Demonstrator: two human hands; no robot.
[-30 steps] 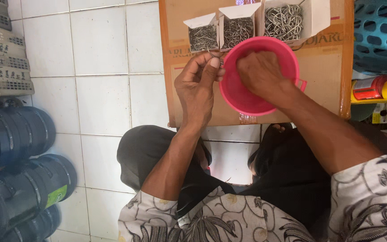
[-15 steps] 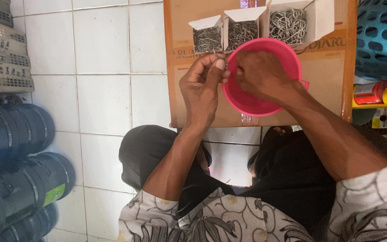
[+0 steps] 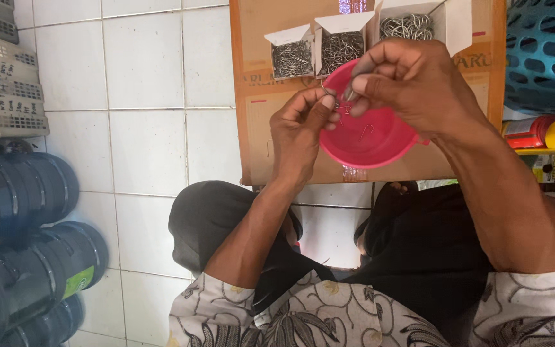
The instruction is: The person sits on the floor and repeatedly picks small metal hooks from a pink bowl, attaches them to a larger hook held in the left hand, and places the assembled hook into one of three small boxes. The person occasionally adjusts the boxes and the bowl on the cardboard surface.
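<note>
My left hand (image 3: 301, 132) and my right hand (image 3: 407, 80) meet over a pink plastic bowl (image 3: 369, 138) that sits on a flat piece of brown cardboard (image 3: 256, 138). Both hands pinch small metal hooks (image 3: 340, 103) between fingertips at the bowl's left rim. One loose hook (image 3: 367, 132) lies inside the bowl. Behind the bowl stand three open white boxes filled with metal hooks: a small one (image 3: 291, 56), a middle one (image 3: 340, 48) and a larger one (image 3: 412, 26).
White tiled floor (image 3: 142, 122) lies to the left. Dark blue water jugs (image 3: 24, 244) are stacked at the left edge, with a grey device (image 3: 1, 83) above them. A teal basket (image 3: 544, 51) and red and yellow containers (image 3: 544, 133) stand at the right.
My right hand has lifted out of the bowl and moved up to the left rim, where it now meets my left hand. The view has moved closer to the bowl.
</note>
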